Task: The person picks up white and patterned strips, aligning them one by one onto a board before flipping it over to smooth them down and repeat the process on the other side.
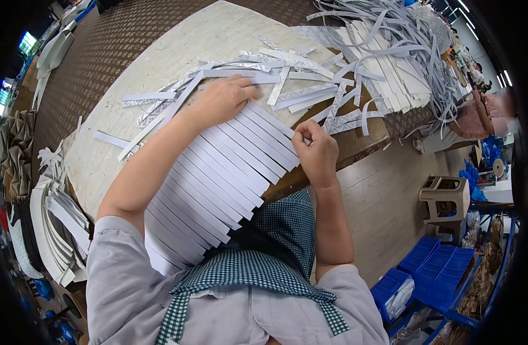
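A row of white flat strips (218,172) lies side by side at the near edge of the table, their ends overhanging toward my lap. My left hand (226,99) is curled down over the far end of the outermost white strip, fingertips partly hidden and slightly blurred. At that strip's near end, my right hand (317,150) pinches it between thumb and fingers. Loose white and grey-patterned strips (304,77) lie scattered just beyond both hands.
A pale board (178,52) covers much of the brown patterned table (132,26). Tangled long grey-white bands (413,40) and stacked strips (385,75) sit far right. A beige stool (445,198) and blue bins (436,264) stand on the floor at right. Another person (477,121) is at far right.
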The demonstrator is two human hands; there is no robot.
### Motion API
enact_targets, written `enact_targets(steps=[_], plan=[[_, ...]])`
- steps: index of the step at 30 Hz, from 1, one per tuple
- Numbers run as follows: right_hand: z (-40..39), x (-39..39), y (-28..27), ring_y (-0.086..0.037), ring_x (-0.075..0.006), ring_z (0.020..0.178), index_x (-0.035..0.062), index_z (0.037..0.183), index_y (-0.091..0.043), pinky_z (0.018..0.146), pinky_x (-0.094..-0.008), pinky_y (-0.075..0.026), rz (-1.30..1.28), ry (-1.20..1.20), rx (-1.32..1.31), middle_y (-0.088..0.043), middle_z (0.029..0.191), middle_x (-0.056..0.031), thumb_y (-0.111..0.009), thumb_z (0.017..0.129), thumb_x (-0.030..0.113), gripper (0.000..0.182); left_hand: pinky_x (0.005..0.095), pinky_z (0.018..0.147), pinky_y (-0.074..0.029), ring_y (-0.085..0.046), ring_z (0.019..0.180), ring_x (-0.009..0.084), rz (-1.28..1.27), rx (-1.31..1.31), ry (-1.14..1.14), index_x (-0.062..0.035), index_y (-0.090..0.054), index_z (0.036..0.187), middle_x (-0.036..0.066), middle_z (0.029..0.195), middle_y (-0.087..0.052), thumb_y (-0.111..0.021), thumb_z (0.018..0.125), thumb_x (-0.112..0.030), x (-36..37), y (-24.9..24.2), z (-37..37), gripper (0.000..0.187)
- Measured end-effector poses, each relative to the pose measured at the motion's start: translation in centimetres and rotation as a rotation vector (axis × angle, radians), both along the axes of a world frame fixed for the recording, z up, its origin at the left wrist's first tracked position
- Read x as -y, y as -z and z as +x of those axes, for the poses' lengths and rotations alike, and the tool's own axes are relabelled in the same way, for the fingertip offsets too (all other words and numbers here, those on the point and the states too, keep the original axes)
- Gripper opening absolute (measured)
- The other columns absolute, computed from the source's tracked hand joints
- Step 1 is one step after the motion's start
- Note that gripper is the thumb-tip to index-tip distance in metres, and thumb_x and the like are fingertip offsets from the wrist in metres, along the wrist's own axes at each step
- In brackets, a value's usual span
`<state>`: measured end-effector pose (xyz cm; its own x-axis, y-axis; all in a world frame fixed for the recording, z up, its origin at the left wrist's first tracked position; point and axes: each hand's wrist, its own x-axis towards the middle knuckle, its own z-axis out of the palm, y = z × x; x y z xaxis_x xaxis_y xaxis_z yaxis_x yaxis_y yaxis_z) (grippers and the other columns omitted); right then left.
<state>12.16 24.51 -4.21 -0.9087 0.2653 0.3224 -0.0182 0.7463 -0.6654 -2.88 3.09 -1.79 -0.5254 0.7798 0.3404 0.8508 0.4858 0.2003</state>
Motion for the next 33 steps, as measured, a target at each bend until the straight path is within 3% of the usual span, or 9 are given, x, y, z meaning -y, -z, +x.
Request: enact_targets(steps=[8, 11, 12, 15, 16, 20, 25, 30, 33], plan=[[-0.1, 0.7, -1.5, -0.059, -0.0279, 0.095, 0.0112, 0.092, -0.069, 0.083, -0.0385, -0.052, 0.382, -0.042, -0.149, -0.065, 0.110, -0.0048, -0.070, 0.081, 0.007, 0.012, 0.0332, 0.081, -0.053, -0.061, 0.098, 0.0211, -0.002, -0.123, 0.092, -0.0118, -0.071, 0.101, 0.002, 0.099, -0.060, -0.065, 0.082, -0.007, 0.5, 1.3, 0.9, 0.021], [-1.1, 0.7, -0.4, -0.058, -0.0290, 0.110, 0.0078, 0.102, -0.071, 0.094, -0.0385, -0.049, 0.196, -0.116, -0.181, -0.066, 0.118, -0.0058, -0.070, 0.082, 0.010, 0.020, 0.0327, 0.085, -0.053, -0.061, 0.100, 0.0214, -0.029, -0.108, 0.005, -0.0096, -0.070, 0.104, 0.003, 0.102, -0.060, -0.064, 0.081, -0.005, 0.2, 1.4, 2.3, 0.024], [-1.5, 0.4, -0.1, -0.055, -0.0302, 0.121, 0.0057, 0.114, -0.069, 0.103, -0.0400, -0.045, 0.196, -0.122, -0.126, -0.063, 0.130, -0.0090, -0.070, 0.084, 0.015, 0.032, 0.0340, 0.090, -0.052, -0.060, 0.109, 0.0250, -0.072, -0.038, 0.000, -0.0086, -0.067, 0.117, 0.006, 0.114, -0.060, -0.064, 0.083, -0.006, 0.2, 1.6, 2.6, 0.034], [-2.6, -0.1, 1.3, -0.052, -0.0300, 0.126, 0.0042, 0.127, -0.063, 0.109, -0.0419, -0.040, 0.310, -0.089, -0.140, -0.058, 0.139, -0.0129, -0.069, 0.086, 0.021, 0.046, 0.0372, 0.098, -0.049, -0.054, 0.122, 0.0285, 0.142, 0.001, -0.017, -0.0065, -0.061, 0.130, 0.011, 0.125, -0.058, -0.060, 0.091, -0.020, -0.3, 1.6, 4.4, 0.042], [-2.7, -0.4, 1.6, -0.050, -0.0290, 0.131, 0.0028, 0.134, -0.058, 0.113, -0.0439, -0.034, 0.373, -0.114, -0.088, -0.053, 0.145, -0.0153, -0.068, 0.087, 0.026, 0.054, 0.0427, 0.112, -0.039, -0.042, 0.139, 0.0322, 0.077, 0.095, -0.015, -0.0059, -0.050, 0.143, 0.014, 0.147, -0.047, -0.057, 0.097, -0.031, -0.1, 2.5, 4.3, 0.054], [-2.2, -0.4, 1.8, -0.049, -0.0283, 0.133, 0.0039, 0.132, -0.060, 0.112, -0.0431, -0.034, 0.427, -0.115, -0.070, -0.053, 0.147, -0.0141, -0.066, 0.089, 0.030, 0.051, 0.0519, 0.118, -0.027, -0.032, 0.147, 0.0314, -0.056, 0.110, -0.033, -0.0039, -0.046, 0.147, 0.012, 0.158, -0.038, -0.053, 0.100, -0.039, 0.1, 2.8, 5.0, 0.060], [-1.1, 0.2, 1.9, -0.049, -0.0276, 0.132, 0.0046, 0.133, -0.061, 0.111, -0.0450, -0.035, 0.465, -0.109, -0.057, -0.055, 0.145, -0.0117, -0.062, 0.091, 0.030, 0.048, 0.0519, 0.119, -0.026, -0.028, 0.150, 0.0304, -0.084, 0.109, -0.040, -0.0033, -0.044, 0.149, 0.012, 0.161, -0.034, -0.053, 0.100, -0.038, 0.4, 2.9, 5.5, 0.060], [-1.7, -0.5, 0.5, -0.054, -0.0278, 0.121, 0.0048, 0.119, -0.066, 0.104, -0.0432, -0.041, 0.306, -0.157, -0.100, -0.063, 0.133, -0.0101, -0.065, 0.088, 0.026, 0.038, 0.0525, 0.118, -0.026, -0.027, 0.150, 0.0333, -0.144, 0.167, -0.015, -0.0035, -0.045, 0.147, 0.016, 0.162, -0.030, -0.060, 0.096, -0.034, 1.6, 1.4, 7.3, 0.062], [-1.5, -0.5, 0.4, -0.056, -0.0309, 0.114, 0.0029, 0.119, -0.065, 0.101, -0.0424, -0.045, 0.182, -0.087, -0.229, -0.065, 0.125, -0.0121, -0.069, 0.086, 0.021, 0.038, 0.0496, 0.118, -0.028, -0.036, 0.144, 0.0377, 0.024, 0.298, 0.001, -0.0024, -0.047, 0.146, 0.020, 0.156, -0.036, -0.066, 0.087, -0.015, 4.7, -1.2, 10.8, 0.063]])
